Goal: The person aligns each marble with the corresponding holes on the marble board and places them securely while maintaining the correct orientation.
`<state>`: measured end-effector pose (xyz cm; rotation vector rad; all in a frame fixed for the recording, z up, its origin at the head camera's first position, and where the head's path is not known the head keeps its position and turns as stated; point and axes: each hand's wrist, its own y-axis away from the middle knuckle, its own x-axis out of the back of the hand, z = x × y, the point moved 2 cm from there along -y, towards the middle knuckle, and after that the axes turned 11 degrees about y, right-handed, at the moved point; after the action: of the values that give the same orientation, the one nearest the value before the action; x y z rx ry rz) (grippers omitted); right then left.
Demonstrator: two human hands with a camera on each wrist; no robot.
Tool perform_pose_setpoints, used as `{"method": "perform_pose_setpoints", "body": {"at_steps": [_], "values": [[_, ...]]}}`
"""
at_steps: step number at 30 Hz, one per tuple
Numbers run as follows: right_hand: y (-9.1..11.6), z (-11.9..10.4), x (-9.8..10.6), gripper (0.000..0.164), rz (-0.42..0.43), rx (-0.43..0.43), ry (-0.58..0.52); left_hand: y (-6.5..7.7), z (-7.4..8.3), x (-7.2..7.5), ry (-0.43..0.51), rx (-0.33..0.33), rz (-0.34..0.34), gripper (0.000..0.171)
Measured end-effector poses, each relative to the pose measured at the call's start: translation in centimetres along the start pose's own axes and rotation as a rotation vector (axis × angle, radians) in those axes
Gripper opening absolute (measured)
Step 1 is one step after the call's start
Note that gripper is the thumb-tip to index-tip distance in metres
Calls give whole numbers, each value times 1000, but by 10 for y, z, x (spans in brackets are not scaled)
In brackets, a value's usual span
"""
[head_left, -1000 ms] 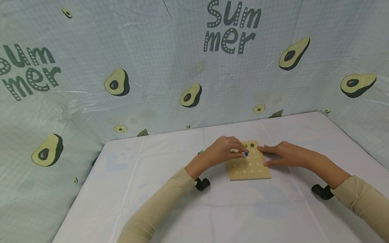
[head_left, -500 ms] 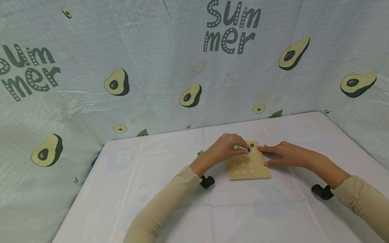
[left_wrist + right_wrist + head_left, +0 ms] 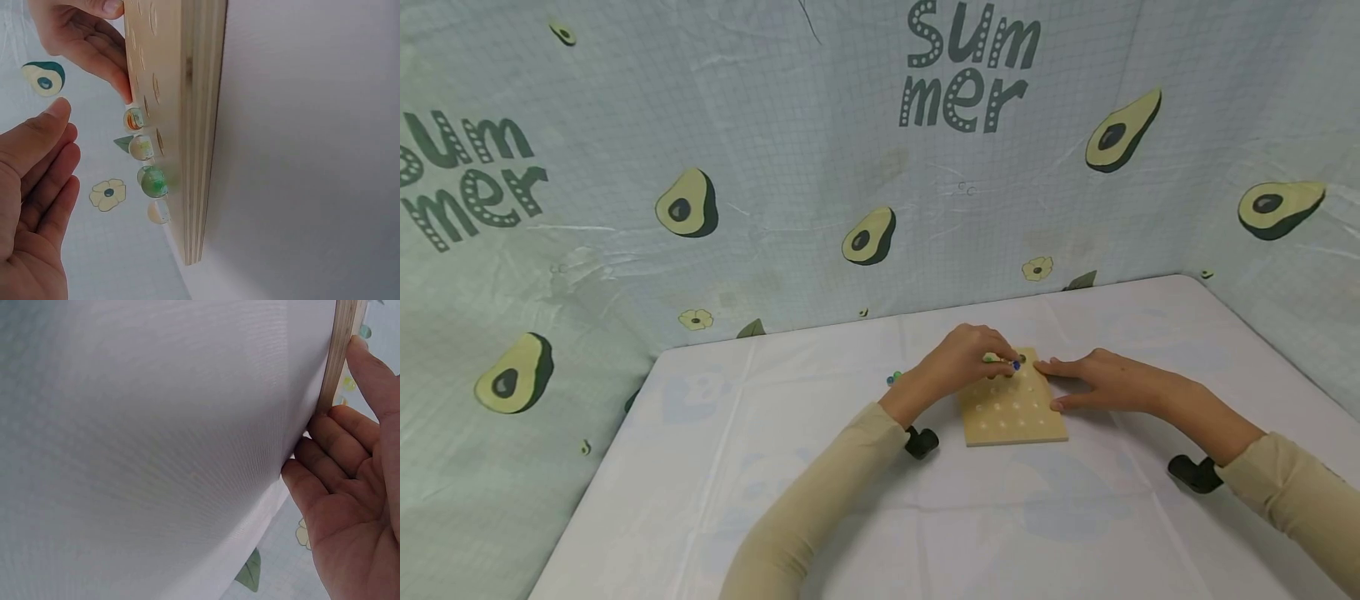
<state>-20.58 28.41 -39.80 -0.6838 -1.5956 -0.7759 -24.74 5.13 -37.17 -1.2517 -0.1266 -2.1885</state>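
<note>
A light wooden board [image 3: 1015, 417] with rows of round hollows lies on the table. My left hand [image 3: 958, 367] is over its far half and pinches a small blue marble [image 3: 1017, 365] at the fingertips. The left wrist view shows the same hand [image 3: 37, 181] with thumb and fingertips close together, the marble hidden there. Several glass marbles sit along the board's far row, among them a green marble [image 3: 153, 181] and an orange-streaked marble [image 3: 133, 119]. My right hand [image 3: 1112, 383] rests against the board's right edge, its thumb and fingertips touching the plywood side [image 3: 337, 356].
A few loose green and blue marbles [image 3: 895, 377] lie on the white-covered table [image 3: 820, 367], left of the board and behind the left wrist. A hanging sheet [image 3: 775, 167] printed with avocados stands behind the table. Dark wrist-camera mounts [image 3: 922, 443] hang under both wrists.
My left hand has moved the blue marble to the right and farther away across the board, toward its far right corner. The right hand has stayed at the board's edge.
</note>
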Motion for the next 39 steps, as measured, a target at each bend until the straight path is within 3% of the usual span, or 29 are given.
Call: {"method": "perform_pose_setpoints", "body": {"at_steps": [16,29,39], "values": [[0,-1,1,71,-4,-1,-11,-18,-3,-10,-75,54,-106,23],[1,0,2,70,3,10,-17,-30,-7,-14,-117,31,-114,22],[1,2,1,71,13,15,-18,-34,-9,-18,-173,21,-157,22]]}}
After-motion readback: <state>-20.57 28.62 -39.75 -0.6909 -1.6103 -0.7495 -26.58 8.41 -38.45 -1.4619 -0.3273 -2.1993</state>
